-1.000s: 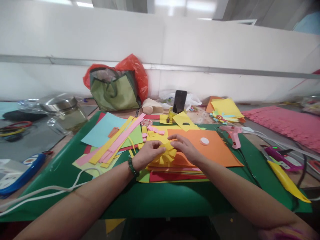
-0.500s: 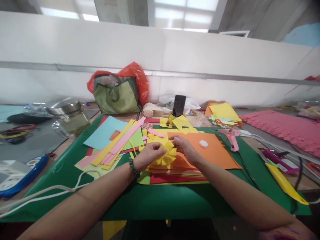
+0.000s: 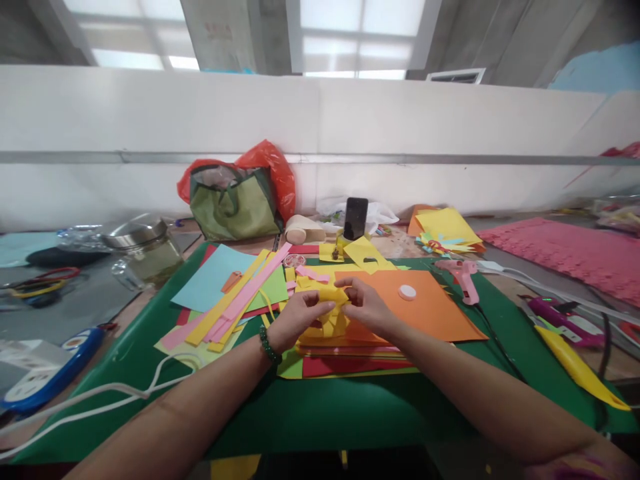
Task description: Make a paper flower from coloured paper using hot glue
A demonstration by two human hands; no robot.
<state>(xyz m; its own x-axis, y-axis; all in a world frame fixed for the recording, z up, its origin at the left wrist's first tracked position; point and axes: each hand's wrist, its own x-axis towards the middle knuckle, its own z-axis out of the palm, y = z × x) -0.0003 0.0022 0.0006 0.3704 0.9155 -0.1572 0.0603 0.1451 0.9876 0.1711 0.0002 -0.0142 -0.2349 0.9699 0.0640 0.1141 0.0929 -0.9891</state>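
Observation:
Both hands meet at a yellow folded paper piece [image 3: 334, 321] with petal-like flaps, held just over the stacked sheets. My left hand [image 3: 299, 319], a green bead bracelet at its wrist, pinches the piece from the left between thumb and fingers. From the right, my right hand [image 3: 365, 305] closes thumb and fingertips on its upper right flaps. Under and beside the hands lies an orange sheet [image 3: 430, 310] with a small white disc [image 3: 407, 292] on it. Left of them are pink and yellow paper strips [image 3: 250, 293] over a light-blue sheet [image 3: 207, 273].
A pink glue gun [image 3: 463, 277] stands on the green mat [image 3: 340, 413] to the right, near a yellow-handled cutter [image 3: 575, 363]. A lidded glass jar [image 3: 145, 250], a blue power strip [image 3: 57, 370] and white cables lie left. A phone [image 3: 355, 219] stands upright behind.
The right hand's fingers have curled in and closed onto the yellow paper piece. Its flaps now look more gathered between both hands. The camera view has tilted up slightly.

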